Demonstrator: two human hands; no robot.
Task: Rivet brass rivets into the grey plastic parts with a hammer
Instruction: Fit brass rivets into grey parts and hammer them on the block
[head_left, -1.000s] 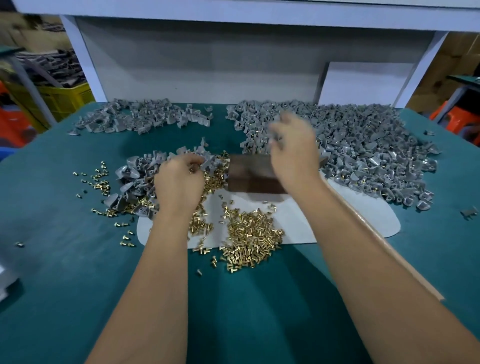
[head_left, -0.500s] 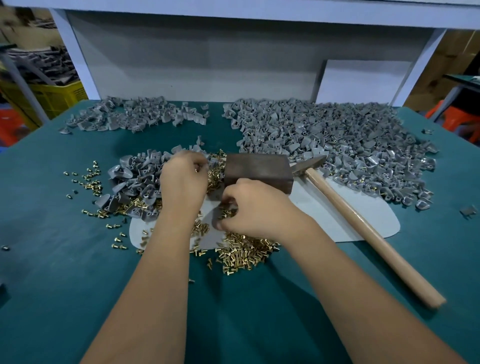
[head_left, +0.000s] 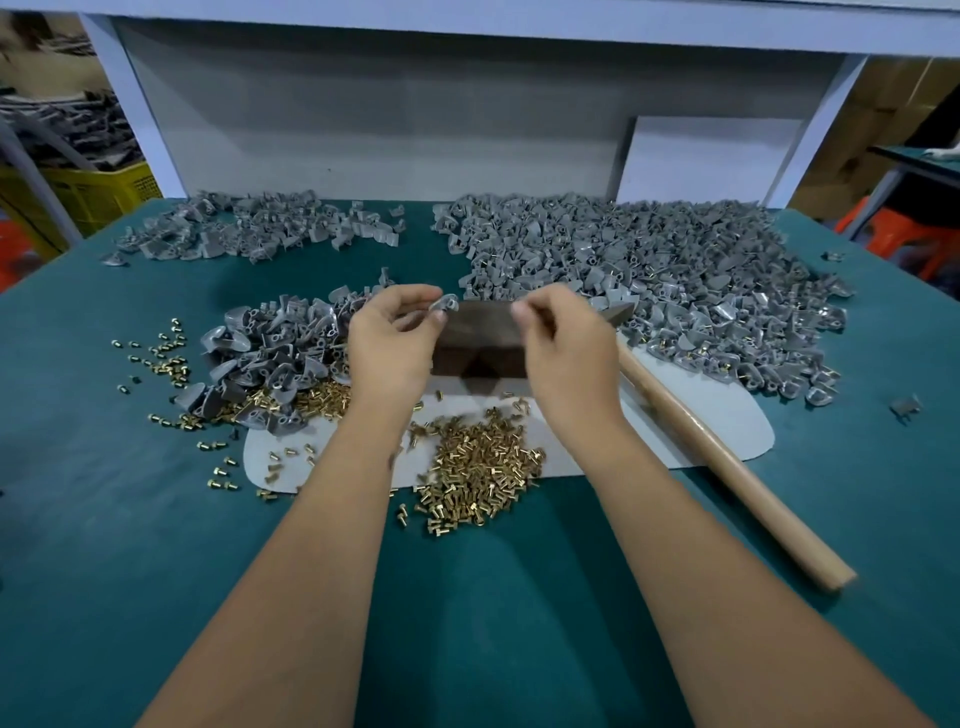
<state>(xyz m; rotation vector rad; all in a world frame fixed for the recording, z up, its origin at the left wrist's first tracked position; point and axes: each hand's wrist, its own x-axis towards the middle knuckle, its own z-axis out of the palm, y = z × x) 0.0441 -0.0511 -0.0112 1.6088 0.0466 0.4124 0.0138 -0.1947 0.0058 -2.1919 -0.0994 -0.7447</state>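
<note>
My left hand (head_left: 395, 338) pinches a grey plastic part (head_left: 444, 303) just above the dark metal block (head_left: 478, 345). My right hand (head_left: 566, 343) is raised opposite it, thumb and forefinger pinched together a short way from the part; whatever they hold is hidden by the fingertips. A heap of brass rivets (head_left: 483, 462) lies below the block on the white mat (head_left: 701, 415). The hammer (head_left: 727, 467) lies to the right, its head beside the block and its wooden handle pointing toward me, with neither hand on it.
A small pile of grey parts (head_left: 275, 348) mixed with rivets sits left of my left hand. A large pile (head_left: 649, 275) fills the back right and a thinner one (head_left: 249, 228) the back left. Loose rivets (head_left: 166, 358) dot the green table at left.
My right hand left the rivet heap and rose to block height with its fingers pinched. My left hand lifted a grey part out of the small pile toward the block.
</note>
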